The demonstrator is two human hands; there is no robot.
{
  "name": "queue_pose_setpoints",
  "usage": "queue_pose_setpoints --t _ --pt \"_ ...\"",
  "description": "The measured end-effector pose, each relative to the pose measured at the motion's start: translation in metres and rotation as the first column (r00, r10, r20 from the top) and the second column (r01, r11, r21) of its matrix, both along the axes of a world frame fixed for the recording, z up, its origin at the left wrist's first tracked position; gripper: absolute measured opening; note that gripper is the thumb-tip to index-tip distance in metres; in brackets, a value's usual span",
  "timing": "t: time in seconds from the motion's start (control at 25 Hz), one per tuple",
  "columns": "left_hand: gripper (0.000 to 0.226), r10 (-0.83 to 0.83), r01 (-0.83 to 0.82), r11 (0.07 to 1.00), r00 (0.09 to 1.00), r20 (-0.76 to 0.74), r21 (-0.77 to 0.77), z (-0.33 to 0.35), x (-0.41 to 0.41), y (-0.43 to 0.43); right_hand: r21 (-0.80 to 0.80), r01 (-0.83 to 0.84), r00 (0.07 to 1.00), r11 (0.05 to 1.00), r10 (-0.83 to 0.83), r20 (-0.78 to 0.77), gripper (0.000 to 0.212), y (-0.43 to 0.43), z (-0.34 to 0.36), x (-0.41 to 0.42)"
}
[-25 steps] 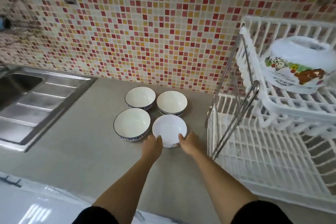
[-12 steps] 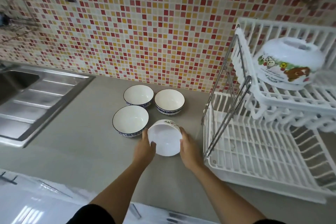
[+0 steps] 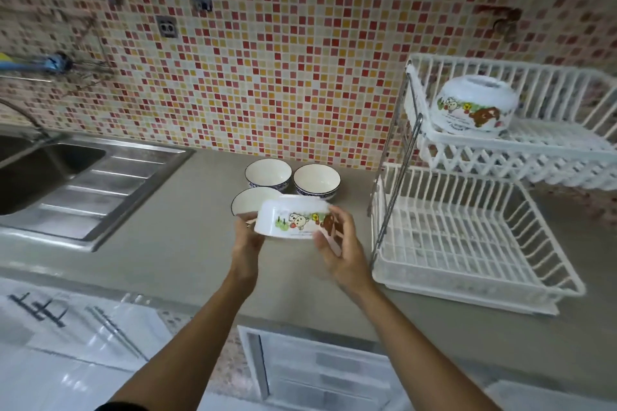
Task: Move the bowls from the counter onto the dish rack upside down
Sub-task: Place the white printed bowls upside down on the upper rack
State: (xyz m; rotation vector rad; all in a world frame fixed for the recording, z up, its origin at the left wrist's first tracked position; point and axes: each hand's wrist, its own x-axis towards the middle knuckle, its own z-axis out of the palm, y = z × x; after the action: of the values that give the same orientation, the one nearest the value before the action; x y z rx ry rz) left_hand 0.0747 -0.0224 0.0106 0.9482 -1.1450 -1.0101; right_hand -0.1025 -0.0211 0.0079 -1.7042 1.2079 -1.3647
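Observation:
A white cartoon-printed bowl (image 3: 291, 219) is held above the counter, turned upside down and slightly tilted. My left hand (image 3: 246, 237) grips its left rim and my right hand (image 3: 337, 243) grips its right side. Behind it, three blue-rimmed white bowls stand upright on the counter: one at the back left (image 3: 268, 173), one at the back right (image 3: 316, 179), one at the front (image 3: 248, 201) partly hidden by the held bowl. The white two-tier dish rack (image 3: 474, 243) stands to the right. A second cartoon bowl (image 3: 474, 107) rests upside down on its upper tier.
A steel sink with drainboard (image 3: 83, 183) fills the counter's left part. The mosaic-tiled wall (image 3: 267, 77) rises behind the bowls. The rack's lower tier (image 3: 450, 237) holds nothing. Grey counter (image 3: 160, 250) stretches between sink and rack; cabinet fronts lie below.
Both hands have lifted the cartoon bowl off the counter and turned it from upright to upside down. The view has pulled back and up.

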Motion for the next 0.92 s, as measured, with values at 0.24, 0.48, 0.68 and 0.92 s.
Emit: queue_pose_setpoints --t 0.24,0.48,0.68,0.92 --pt "0.034 0.013 -0.014 0.997 1.000 -0.015 -0.076 0.025 0.003 -0.001 -0.126 -0.069 0.987 0.990 0.086 0.134 0.084 0.019 0.041 0.000" --pt "0.083 -0.086 0.082 0.995 0.992 -0.097 -0.048 0.050 -0.015 0.003 -0.200 -0.070 0.996 0.977 0.081 0.043 0.081 0.043 0.085 -0.011" --pt "0.077 -0.177 0.193 0.962 0.979 0.100 -0.191 0.090 -0.081 -0.018 -0.228 -0.044 0.988 0.973 0.009 -0.152 0.084 0.035 0.137 -0.103" --pt "0.104 -0.150 0.343 0.902 0.818 0.556 -0.262 0.143 -0.147 -0.054 -0.171 0.033 0.860 0.985 -0.115 -0.497 0.107 -0.016 0.164 -0.211"
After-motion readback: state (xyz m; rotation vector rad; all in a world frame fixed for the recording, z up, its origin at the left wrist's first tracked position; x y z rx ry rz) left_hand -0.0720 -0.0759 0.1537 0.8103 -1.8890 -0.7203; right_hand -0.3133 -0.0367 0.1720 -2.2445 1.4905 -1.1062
